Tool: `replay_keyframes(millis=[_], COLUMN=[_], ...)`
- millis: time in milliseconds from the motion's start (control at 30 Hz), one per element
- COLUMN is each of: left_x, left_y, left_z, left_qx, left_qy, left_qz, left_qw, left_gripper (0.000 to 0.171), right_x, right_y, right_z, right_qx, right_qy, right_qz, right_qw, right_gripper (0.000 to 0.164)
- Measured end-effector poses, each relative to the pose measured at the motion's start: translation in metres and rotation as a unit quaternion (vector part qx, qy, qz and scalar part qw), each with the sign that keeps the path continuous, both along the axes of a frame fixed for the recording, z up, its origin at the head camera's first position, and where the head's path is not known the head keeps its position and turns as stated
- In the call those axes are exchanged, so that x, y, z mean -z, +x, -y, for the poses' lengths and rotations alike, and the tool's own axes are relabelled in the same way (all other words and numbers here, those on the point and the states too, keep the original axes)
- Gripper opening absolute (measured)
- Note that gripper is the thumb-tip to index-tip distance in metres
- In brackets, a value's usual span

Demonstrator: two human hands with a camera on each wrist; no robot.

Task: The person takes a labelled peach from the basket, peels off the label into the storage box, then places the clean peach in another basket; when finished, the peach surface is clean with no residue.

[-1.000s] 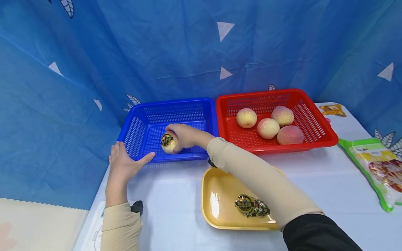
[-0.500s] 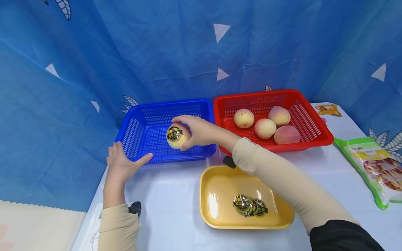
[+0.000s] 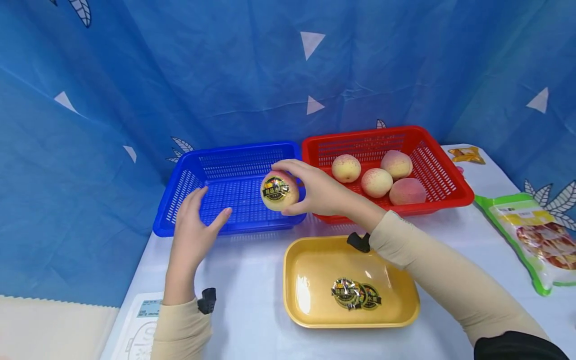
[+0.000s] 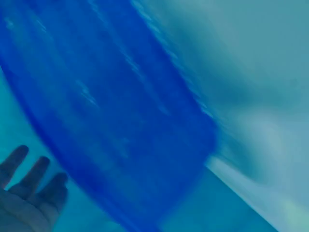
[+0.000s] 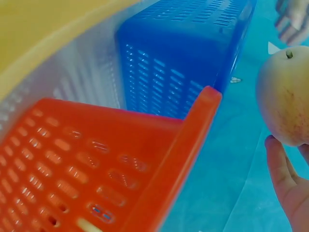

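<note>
My right hand point(image 3: 321, 192) grips a pale peach point(image 3: 281, 202) that bears a black and gold round sticker point(image 3: 275, 189). It holds the fruit over the right part of the blue basket point(image 3: 231, 197); in the right wrist view the peach point(image 5: 287, 96) shows its stem end. My left hand point(image 3: 194, 232), fingers spread and thumb apart, hovers over the front left of the blue basket and holds nothing. In the left wrist view that hand point(image 4: 34, 198) appears beside the basket's blurred rim. Several peaches point(image 3: 377, 183) lie in the red basket point(image 3: 434, 172) to the right.
In front of the baskets stands a yellow tray point(image 3: 315, 265) with loose round stickers point(image 3: 355, 294) in it. A green-edged food bag point(image 3: 537, 240) and a small gold packet point(image 3: 468, 155) lie at right. Near my left sleeve is a white item point(image 3: 144, 320). A blue curtain point(image 3: 261, 90) hangs behind.
My right hand has lifted the stickered peach out of the blue basket and brought it rightward and closer. My left hand has come off the basket's left rim and moved right.
</note>
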State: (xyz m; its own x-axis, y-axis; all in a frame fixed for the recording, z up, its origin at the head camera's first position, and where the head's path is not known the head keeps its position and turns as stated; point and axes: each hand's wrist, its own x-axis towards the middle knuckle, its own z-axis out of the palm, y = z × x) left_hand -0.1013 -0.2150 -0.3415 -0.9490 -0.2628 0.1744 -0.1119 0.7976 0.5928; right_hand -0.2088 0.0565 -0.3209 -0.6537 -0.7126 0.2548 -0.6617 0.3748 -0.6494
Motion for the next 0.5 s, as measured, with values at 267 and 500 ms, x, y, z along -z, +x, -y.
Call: replay_keyframes(millis=[267,500], left_x=[-0.010,0.001], left_y=[-0.002,-0.008], left_z=[-0.060,-0.086], left_qx=[0.145,0.183], left_qy=[0.045,0.047], left_qz=[-0.135,-0.188], left_qw=[0.9792,0.9638], left_gripper=[0.048,0.038], right_x=[0.003,0.008], right_y=[0.008,0.011], right_z=[-0.012,-0.014], right_qx=[-0.008,-0.001], right_qy=[-0.019,0.004], right_qz=[-0.024,-0.082], right_qw=[0.999,0.997], right_gripper=[0.090,0.086])
